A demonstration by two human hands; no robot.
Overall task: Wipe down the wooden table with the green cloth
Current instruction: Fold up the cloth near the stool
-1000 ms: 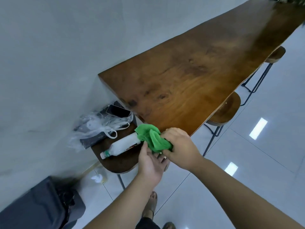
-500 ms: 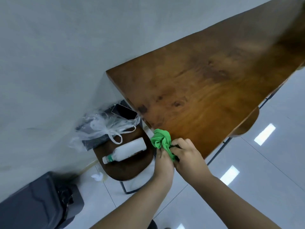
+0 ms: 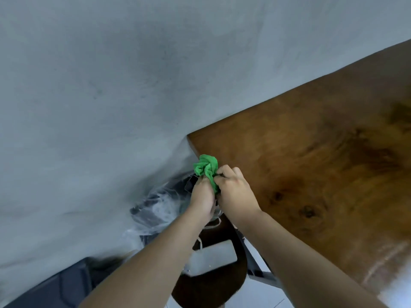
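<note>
The green cloth [image 3: 205, 168] is bunched into a wad and held at the near left corner of the wooden table [image 3: 311, 165]. My left hand [image 3: 202, 198] grips its lower part from the left. My right hand [image 3: 235, 190] pinches it from the right, over the table's end edge. The cloth's top sticks up above both hands. The tabletop is dark brown with knots and runs off to the upper right along the grey wall.
Below the hands stands a round dark stool [image 3: 209, 283] with a white bottle [image 3: 211, 258] lying on it and a clear plastic bag [image 3: 160, 210] over dark items. A dark bin [image 3: 44, 287] sits at the lower left. The grey wall [image 3: 133, 85] borders the table.
Both hands have carried the cloth up from beside the stool to the table's left corner. The view has come closer and turned toward the wall, so the stool lies beneath my arms.
</note>
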